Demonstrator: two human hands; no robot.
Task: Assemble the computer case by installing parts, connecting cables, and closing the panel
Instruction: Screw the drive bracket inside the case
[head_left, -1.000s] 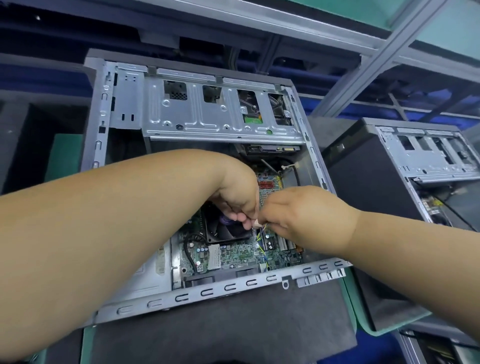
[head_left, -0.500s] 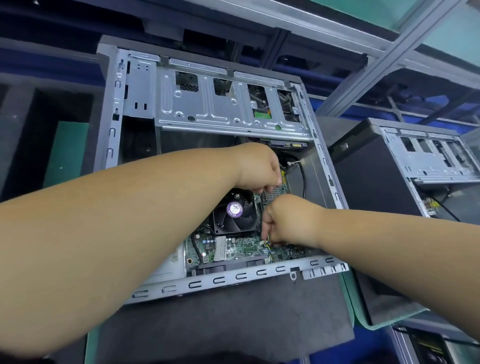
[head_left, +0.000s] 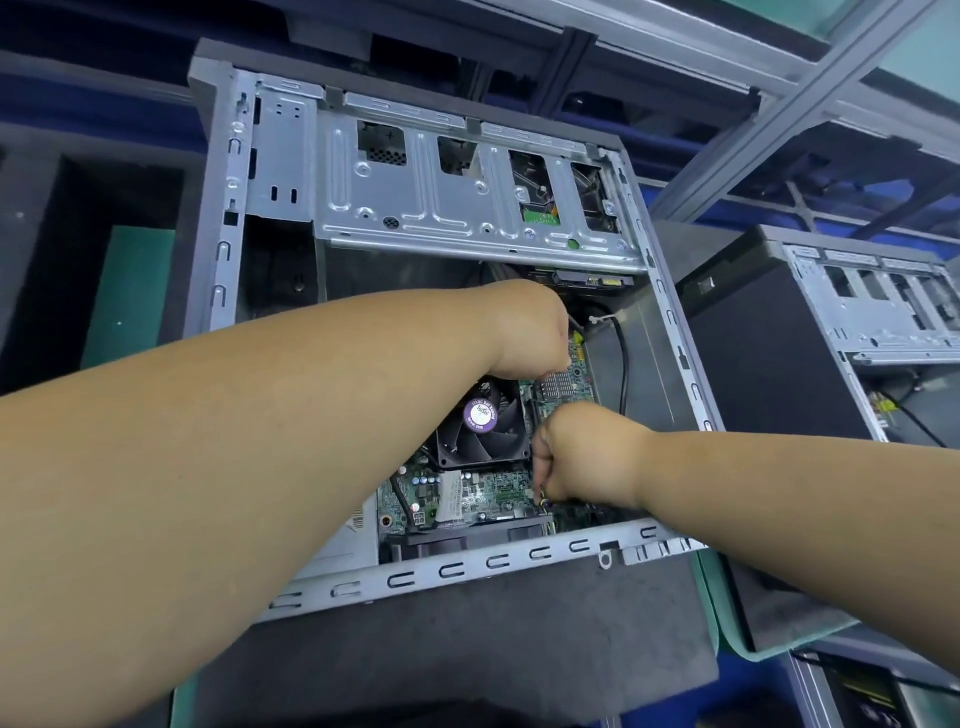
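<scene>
- Computer case: grey metal, side panel off, lying open at the centre of the frame on a dark mat.
- Drive cage: bare silver steel, spans the upper part of the case.
- Motherboard: green, in the lower middle of the case interior.
- Cooling fan: black with a purple hub label, sits on the motherboard, centre of frame.
- Left hand: reaches in from the left of the frame, fingers curled downward just above the fan's upper right corner; fingertips hidden, so whether they grip anything cannot be told.
- Right hand: enters from the right, fingers bunched and pinching a small bundle of coloured wires at the motherboard's lower right edge, just right of the fan.
- Black cable: runs down the case's right inner wall, held by a white tie near its top.
- Second case: also open, right of frame, beside the first.
</scene>
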